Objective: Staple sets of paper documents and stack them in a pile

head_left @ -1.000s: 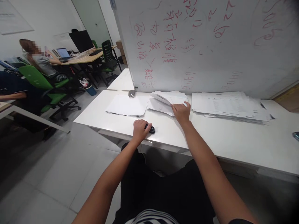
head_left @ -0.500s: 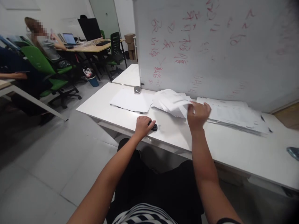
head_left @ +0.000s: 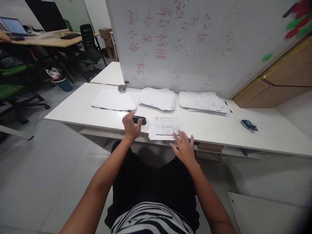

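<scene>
The left hand is loosely open, its fingers against the left end of a small black object on the white table. The right hand lies flat with fingers spread, fingertips on one printed sheet at the table's front edge. The sheet's ruled form and round mark are too small to read. Behind it sit three paper piles. The whiteboard carries red handwriting that I cannot make out. One grey disc and one dark blue object also rest on the table.
</scene>
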Demonstrator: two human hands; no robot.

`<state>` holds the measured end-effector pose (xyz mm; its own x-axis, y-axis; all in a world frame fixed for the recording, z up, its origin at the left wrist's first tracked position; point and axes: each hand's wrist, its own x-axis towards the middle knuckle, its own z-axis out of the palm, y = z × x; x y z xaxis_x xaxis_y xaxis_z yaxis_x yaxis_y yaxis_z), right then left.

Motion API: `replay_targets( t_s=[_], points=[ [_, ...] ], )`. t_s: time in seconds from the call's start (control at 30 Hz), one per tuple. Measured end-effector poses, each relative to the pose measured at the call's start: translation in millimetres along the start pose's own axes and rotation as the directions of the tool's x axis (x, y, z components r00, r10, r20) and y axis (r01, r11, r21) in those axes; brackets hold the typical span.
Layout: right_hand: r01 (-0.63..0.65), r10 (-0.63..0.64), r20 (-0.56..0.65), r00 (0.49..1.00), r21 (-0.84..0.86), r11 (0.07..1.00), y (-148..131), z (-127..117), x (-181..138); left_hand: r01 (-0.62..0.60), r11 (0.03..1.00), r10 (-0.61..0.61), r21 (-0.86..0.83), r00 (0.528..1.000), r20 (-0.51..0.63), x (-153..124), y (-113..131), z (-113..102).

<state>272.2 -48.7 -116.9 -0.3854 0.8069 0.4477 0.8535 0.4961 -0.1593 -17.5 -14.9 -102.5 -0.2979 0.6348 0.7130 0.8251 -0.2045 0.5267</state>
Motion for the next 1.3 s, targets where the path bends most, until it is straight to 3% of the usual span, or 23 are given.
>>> replay_targets(
  t_s=[0.07,0.1,0.13,0.2,0.27,0.3,0.37,0.47,0.6,0.7,0.87,1.0,1.13,1.3],
  points=[
    [-0.079,0.084,-0.082,0.993,0.068,0.995,4,-5,-9,0.179,0.978,-0.178,-0.110,0.984,0.017,-30,18,-7],
    [-0.147,0.163,-0.130,0.978,0.125,0.981,7,-7,-14,0.311,0.935,-0.304,-0.169,0.950,0.067,-46,27,-8],
    [-0.228,0.261,-0.163,0.951,0.198,0.953,11,-8,-18,0.448,0.869,-0.423,-0.211,0.893,0.156,-59,34,-8],
    [-0.409,0.484,-0.124,0.866,0.381,0.830,21,-8,-25,0.673,0.705,-0.569,-0.224,0.726,0.386,-77,43,-4],
    [-0.559,0.631,0.082,0.771,0.560,0.611,30,-6,-27,0.804,0.551,-0.594,-0.223,0.565,0.572,-80,46,2],
    [-0.612,0.657,0.203,0.726,0.624,0.485,35,-5,-26,0.835,0.499,-0.581,-0.233,0.522,0.624,-78,46,5],
    [-0.668,0.657,0.381,0.651,0.699,0.257,41,-2,-23,0.845,0.461,-0.552,-0.271,0.512,0.658,-69,45,8],
    [-0.664,0.653,0.485,0.582,0.747,0.037,44,1,-17,0.829,0.480,-0.517,-0.286,0.531,0.671,-60,45,3],
    [-0.618,0.590,0.550,0.591,0.779,-0.108,45,2,-14,0.837,0.506,-0.465,-0.209,0.469,0.751,-66,50,-11],
    [-0.581,0.565,0.538,0.626,0.805,-0.122,44,2,-15,0.841,0.513,-0.440,-0.173,0.431,0.788,-75,51,-21],
    [-0.617,0.483,0.587,0.649,0.778,-0.116,40,-5,-22,0.861,0.471,-0.420,-0.192,0.410,0.809,-79,49,-27],
    [-0.683,0.343,0.648,0.680,0.730,-0.024,42,-7,-35,0.903,0.356,-0.408,-0.240,0.382,0.829,-76,49,-27],
    [-0.686,0.239,0.657,0.715,0.726,0.057,46,-5,-46,0.889,0.377,-0.376,-0.259,0.402,0.835,-78,49,-26],
    [-0.669,0.320,0.659,0.681,0.737,-0.094,43,-6,-46,0.888,0.407,-0.369,-0.216,0.376,0.850,-92,43,-21]
  ],
)
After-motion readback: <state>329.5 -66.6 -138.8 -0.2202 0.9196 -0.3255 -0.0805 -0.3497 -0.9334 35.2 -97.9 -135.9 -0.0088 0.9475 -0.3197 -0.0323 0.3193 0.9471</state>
